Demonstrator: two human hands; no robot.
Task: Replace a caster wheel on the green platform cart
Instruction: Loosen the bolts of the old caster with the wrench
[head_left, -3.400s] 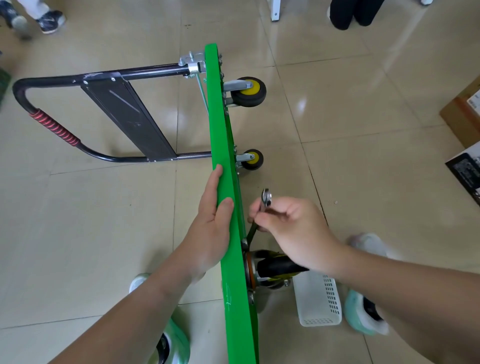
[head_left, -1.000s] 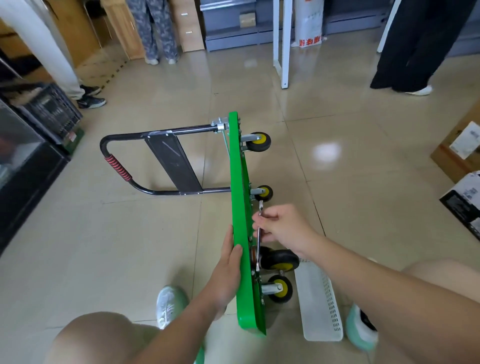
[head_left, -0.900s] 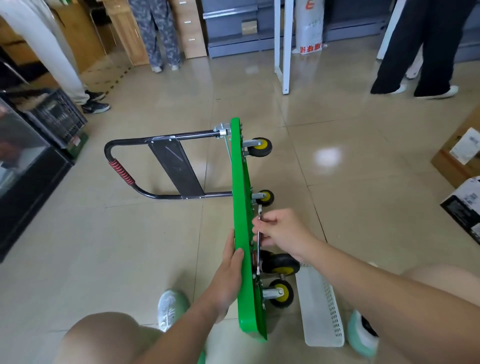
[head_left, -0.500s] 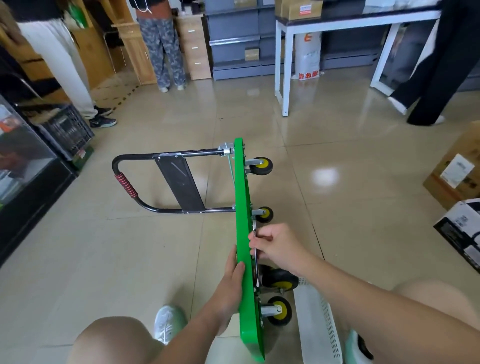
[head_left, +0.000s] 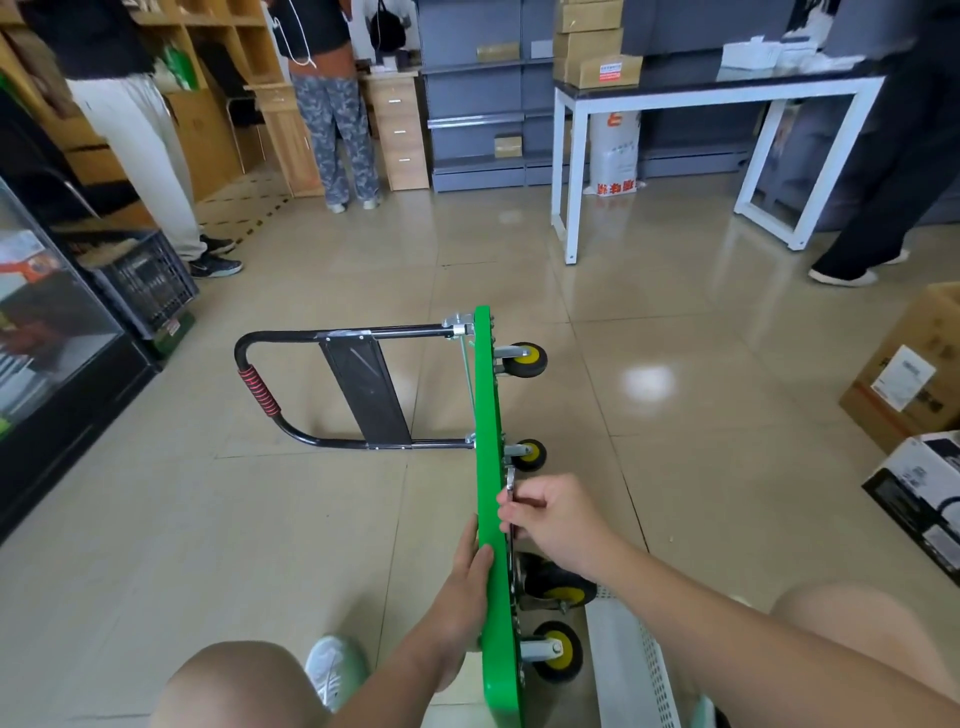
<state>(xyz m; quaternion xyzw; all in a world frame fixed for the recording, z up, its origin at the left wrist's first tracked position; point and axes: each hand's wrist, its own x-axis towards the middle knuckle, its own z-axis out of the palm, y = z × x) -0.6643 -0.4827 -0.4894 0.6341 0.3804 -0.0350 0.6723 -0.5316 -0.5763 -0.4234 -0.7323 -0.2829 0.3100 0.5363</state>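
- Green platform cart (head_left: 491, 467) stands on its long edge on the tiled floor before us, wheels facing right, and it has not shifted.
- Our left hand (head_left: 465, 587) still clasps the deck's upper edge between fingers and thumb, steadying it.
- Our right hand (head_left: 550, 519) pinches the wrench and has moved up close against the underside.
- Caster wheel (head_left: 558, 587), just below that hand, remains mounted.
- Wrench (head_left: 510, 480) now lies almost along the deck instead of angled out. We judge one swing on a mounting bolt is spent and the tool needs resetting.
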